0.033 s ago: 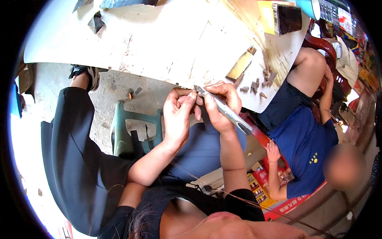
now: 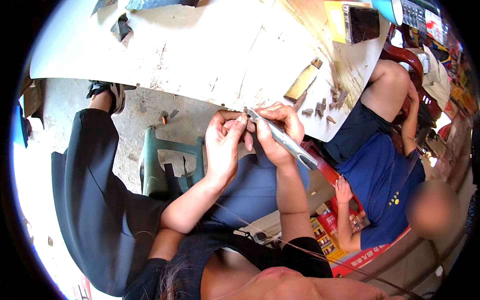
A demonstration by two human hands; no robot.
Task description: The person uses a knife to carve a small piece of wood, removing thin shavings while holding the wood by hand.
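Close to the table's near edge, my right hand [image 2: 282, 127] is wrapped round a grey utility knife [image 2: 292, 144], its handle slanting down to the right. The knife's tip meets the fingertips of my left hand [image 2: 222, 147]. My left thumb and forefinger pinch together there on something small and dark, mostly hidden by the fingers. Right of my hands, several small brown pieces [image 2: 320, 108] lie on the white tabletop [image 2: 200, 55]. Beside them rests a long yellowish piece [image 2: 302, 84] with a dark end.
A phone [image 2: 363, 24] lies on a yellow item at the far right, near a blue cup [image 2: 389, 10]. Dark fragments [image 2: 120, 28] sit at the far left. A green stool [image 2: 150, 165] stands below the table. Another person in a blue shirt [image 2: 377, 182] sits at the right.
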